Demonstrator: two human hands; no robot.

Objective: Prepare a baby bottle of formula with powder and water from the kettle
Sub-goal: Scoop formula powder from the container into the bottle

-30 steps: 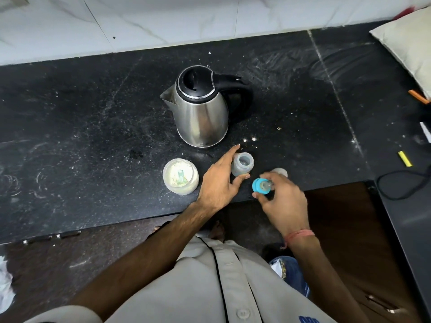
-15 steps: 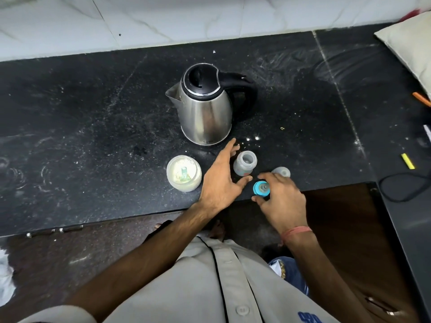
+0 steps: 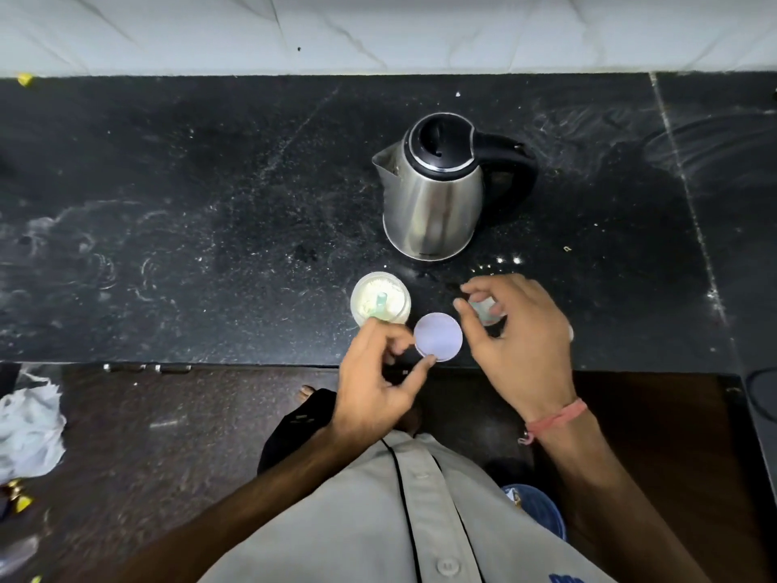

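Two hands low over counter, left hand (image 3: 374,385) fingers pinching round lid (image 3: 438,337)

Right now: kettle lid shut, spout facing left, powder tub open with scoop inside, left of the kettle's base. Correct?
One error. In the head view the powder tub sits in front of the kettle, nearer the counter edge, not left of its base. Lid shut, spout left, tub open with the scoop inside all hold.

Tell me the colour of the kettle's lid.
Black. The kettle has a black lid with a silver rim, seen in the head view.
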